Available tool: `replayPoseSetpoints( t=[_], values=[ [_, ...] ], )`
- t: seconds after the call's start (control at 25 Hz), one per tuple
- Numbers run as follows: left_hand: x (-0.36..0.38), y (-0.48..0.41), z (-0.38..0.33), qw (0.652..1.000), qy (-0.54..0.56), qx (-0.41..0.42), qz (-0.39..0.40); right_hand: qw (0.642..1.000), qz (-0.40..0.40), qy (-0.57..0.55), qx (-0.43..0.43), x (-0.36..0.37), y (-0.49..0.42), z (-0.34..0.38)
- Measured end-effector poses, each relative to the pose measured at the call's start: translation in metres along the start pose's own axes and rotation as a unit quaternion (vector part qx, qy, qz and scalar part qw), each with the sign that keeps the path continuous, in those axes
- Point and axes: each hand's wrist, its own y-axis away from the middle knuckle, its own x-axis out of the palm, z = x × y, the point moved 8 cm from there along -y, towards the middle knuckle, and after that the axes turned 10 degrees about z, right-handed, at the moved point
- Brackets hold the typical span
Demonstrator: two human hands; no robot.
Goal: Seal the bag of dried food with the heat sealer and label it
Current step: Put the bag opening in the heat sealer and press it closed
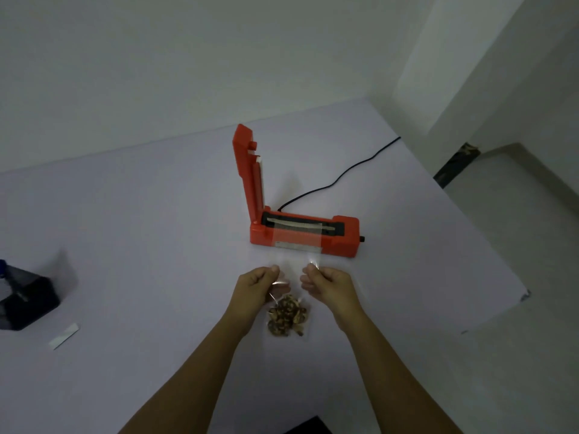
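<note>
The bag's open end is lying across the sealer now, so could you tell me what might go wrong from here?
1. The clear bag lies slightly askew over the sealing strip; the seam could come out crooked or wrinkled.
2. The sealer's arm stands raised. Both the left hand and right hand pinch the bag, so letting go to press the arm may let the film shift.
3. The dried food sits bunched at the near end; tipping it forward might trap pieces in the seam.

White table (pixel 156 214) here, nothing fancy. On it there's an orange sealer (pixel 305 234) with its lid flipped up and a black cord (pixel 341 177) trailing off the back edge. Over at the left you've got a black box (pixel 26 300) and a white strip (pixel 64 336) just beside it.
</note>
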Motion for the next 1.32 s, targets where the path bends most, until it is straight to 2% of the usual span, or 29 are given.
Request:
replayPoseSetpoints(
  t=[0.16,0.24,0.32,0.4,0.44,0.52,0.68,0.8,0.96,1.12,1.2,1.32],
  values=[
    [0.01,-0.009,-0.004,1.0,0.006,-0.001,-0.025,0.999,-0.031,0.005,0.02,-0.013,-0.008,-0.003],
    [0.012,-0.014,-0.007,0.999,-0.001,0.004,-0.032,0.992,-0.073,0.101,-0.001,-0.021,-0.004,0.005],
    [0.011,-0.017,-0.008,0.999,-0.002,0.002,-0.045,0.961,-0.172,0.206,-0.068,-0.035,0.01,0.035],
    [0.011,-0.02,-0.007,0.999,0.007,-0.004,-0.047,0.923,-0.248,0.225,-0.191,-0.045,0.024,0.083],
    [0.012,-0.02,-0.007,0.999,0.01,-0.008,-0.047,0.903,-0.258,0.229,-0.255,-0.047,0.026,0.111],
    [0.012,-0.021,-0.005,0.999,0.01,-0.015,-0.051,0.876,-0.226,0.236,-0.354,-0.041,0.022,0.17],
    [0.01,-0.021,-0.004,0.998,0.008,-0.019,-0.062,0.834,-0.065,0.301,-0.457,0.017,0.012,0.269],
    [0.011,-0.023,-0.006,0.998,0.011,-0.02,-0.062,0.783,0.053,0.384,-0.486,0.069,0.013,0.293],
    [0.011,-0.025,-0.007,0.998,0.011,-0.019,-0.061,0.747,0.154,0.449,-0.466,0.106,0.006,0.291],
    [0.011,-0.025,-0.006,0.998,0.001,-0.023,-0.064,0.718,0.198,0.509,-0.432,0.118,-0.004,0.28],
    [0.012,-0.026,-0.007,0.998,-0.002,-0.023,-0.063,0.709,0.198,0.526,-0.425,0.117,-0.005,0.278],
    [0.013,-0.026,-0.008,0.998,-0.002,-0.024,-0.064,0.674,0.175,0.554,-0.457,0.111,0.001,0.282]
  ],
)
